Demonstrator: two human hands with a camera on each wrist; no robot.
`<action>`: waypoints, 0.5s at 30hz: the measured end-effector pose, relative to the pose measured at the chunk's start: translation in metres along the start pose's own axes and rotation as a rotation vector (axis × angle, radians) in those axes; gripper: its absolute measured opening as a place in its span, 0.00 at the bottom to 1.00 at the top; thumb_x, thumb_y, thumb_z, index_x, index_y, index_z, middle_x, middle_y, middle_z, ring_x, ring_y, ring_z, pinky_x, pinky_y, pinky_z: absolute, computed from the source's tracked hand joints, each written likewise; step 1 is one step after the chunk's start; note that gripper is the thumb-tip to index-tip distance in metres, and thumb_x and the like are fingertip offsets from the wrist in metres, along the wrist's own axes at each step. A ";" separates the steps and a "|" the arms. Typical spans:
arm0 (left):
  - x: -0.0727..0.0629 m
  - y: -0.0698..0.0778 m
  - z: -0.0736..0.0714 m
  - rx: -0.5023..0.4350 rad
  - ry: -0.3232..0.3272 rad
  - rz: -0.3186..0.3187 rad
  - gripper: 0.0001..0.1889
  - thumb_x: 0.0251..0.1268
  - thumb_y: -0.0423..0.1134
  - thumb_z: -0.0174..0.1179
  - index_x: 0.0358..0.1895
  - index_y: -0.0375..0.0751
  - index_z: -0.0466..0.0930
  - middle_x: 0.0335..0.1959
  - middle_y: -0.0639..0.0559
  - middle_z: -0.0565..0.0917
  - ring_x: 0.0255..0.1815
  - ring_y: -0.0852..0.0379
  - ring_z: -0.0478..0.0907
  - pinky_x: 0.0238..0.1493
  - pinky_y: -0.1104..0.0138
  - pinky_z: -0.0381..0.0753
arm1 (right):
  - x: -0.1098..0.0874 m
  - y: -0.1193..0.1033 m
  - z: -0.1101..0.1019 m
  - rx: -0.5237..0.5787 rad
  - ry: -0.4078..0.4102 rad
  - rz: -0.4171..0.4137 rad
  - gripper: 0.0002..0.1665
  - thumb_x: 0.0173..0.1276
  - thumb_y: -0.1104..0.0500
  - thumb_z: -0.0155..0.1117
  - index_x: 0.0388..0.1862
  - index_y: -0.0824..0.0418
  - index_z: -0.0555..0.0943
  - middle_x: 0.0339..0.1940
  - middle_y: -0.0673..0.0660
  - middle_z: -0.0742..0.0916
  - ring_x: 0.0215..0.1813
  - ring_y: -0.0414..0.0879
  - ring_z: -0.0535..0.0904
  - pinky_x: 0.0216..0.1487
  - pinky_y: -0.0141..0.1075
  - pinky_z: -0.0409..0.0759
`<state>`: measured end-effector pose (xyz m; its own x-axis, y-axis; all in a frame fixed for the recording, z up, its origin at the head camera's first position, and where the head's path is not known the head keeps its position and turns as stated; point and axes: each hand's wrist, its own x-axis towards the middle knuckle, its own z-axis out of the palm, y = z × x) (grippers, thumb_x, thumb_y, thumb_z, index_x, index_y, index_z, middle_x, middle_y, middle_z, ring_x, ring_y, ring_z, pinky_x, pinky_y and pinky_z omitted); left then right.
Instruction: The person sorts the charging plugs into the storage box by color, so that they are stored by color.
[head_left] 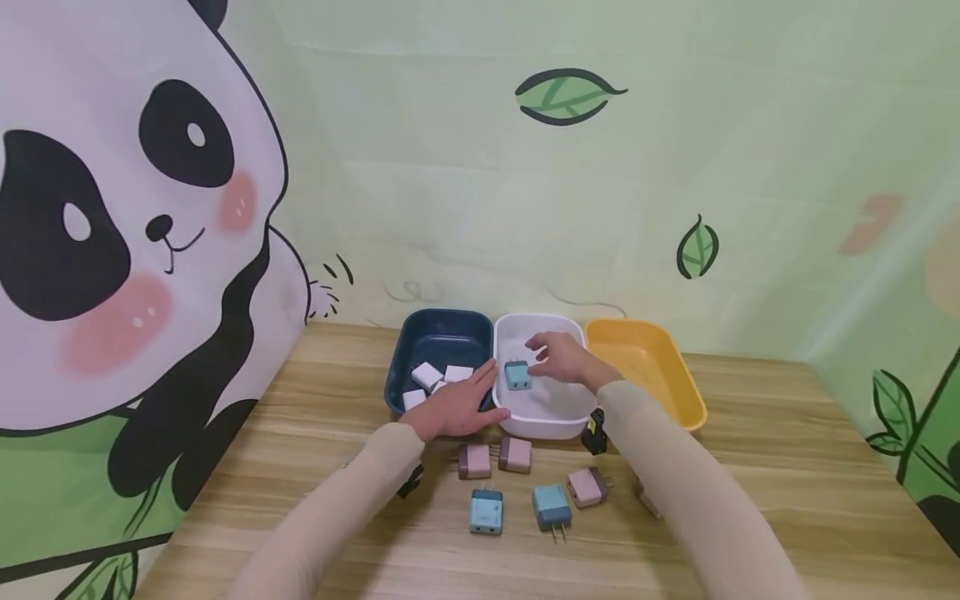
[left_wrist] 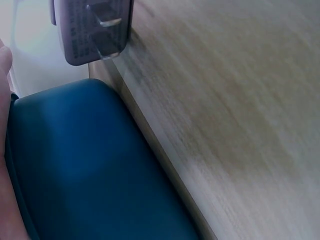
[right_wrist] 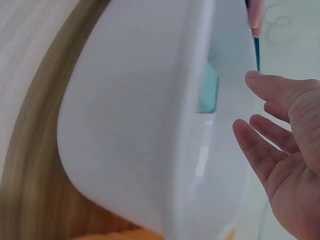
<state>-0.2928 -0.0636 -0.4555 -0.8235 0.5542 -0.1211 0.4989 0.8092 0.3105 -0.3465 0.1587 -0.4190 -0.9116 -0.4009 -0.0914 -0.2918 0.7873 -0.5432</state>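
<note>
My right hand [head_left: 564, 358] is over the white tray [head_left: 551, 414], thumb and fingers spread apart with nothing between them. Beside its fingertips, a light blue plug charger [head_left: 517, 375] with a darker blue end lies in that tray. The right wrist view shows the same hand [right_wrist: 292, 137] past the tray's rim, the charger [right_wrist: 209, 92] partly hidden behind it. My left hand [head_left: 461, 406], fingers extended, lies across the front right of the navy tray [head_left: 393, 379], its fingertips by the white tray's edge. Several white chargers [head_left: 427, 376] sit in the navy tray, partly covered by that hand.
A yellow tray [head_left: 678, 392] adjoins the white one on the right. On the wooden table in front lie pink chargers [head_left: 515, 455] and two blue chargers [head_left: 487, 511], prongs pointing various ways. One pink charger is partly hidden by my right sleeve. A panda-printed wall stands behind.
</note>
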 end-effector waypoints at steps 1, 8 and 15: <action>0.000 0.000 0.000 -0.002 0.000 -0.001 0.46 0.64 0.68 0.44 0.76 0.46 0.40 0.77 0.53 0.41 0.70 0.49 0.60 0.65 0.55 0.64 | -0.001 0.000 -0.002 -0.003 0.000 -0.008 0.28 0.63 0.60 0.67 0.61 0.67 0.73 0.59 0.64 0.78 0.56 0.55 0.76 0.54 0.44 0.77; -0.001 0.000 0.000 -0.007 0.003 0.001 0.46 0.64 0.68 0.44 0.76 0.46 0.40 0.77 0.53 0.40 0.70 0.50 0.58 0.65 0.55 0.63 | -0.018 -0.001 -0.013 -0.018 -0.004 -0.087 0.27 0.62 0.60 0.67 0.58 0.69 0.74 0.57 0.66 0.79 0.54 0.55 0.77 0.52 0.43 0.78; 0.002 0.000 0.001 -0.013 -0.001 -0.003 0.46 0.64 0.68 0.45 0.76 0.46 0.40 0.77 0.54 0.39 0.72 0.51 0.56 0.66 0.55 0.62 | -0.048 0.000 -0.026 -0.093 0.004 -0.162 0.24 0.63 0.58 0.67 0.56 0.66 0.77 0.54 0.63 0.81 0.52 0.54 0.78 0.50 0.43 0.79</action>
<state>-0.2939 -0.0626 -0.4564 -0.8247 0.5519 -0.1234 0.4928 0.8084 0.3219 -0.3101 0.1898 -0.3932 -0.8514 -0.5244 -0.0055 -0.4603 0.7523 -0.4713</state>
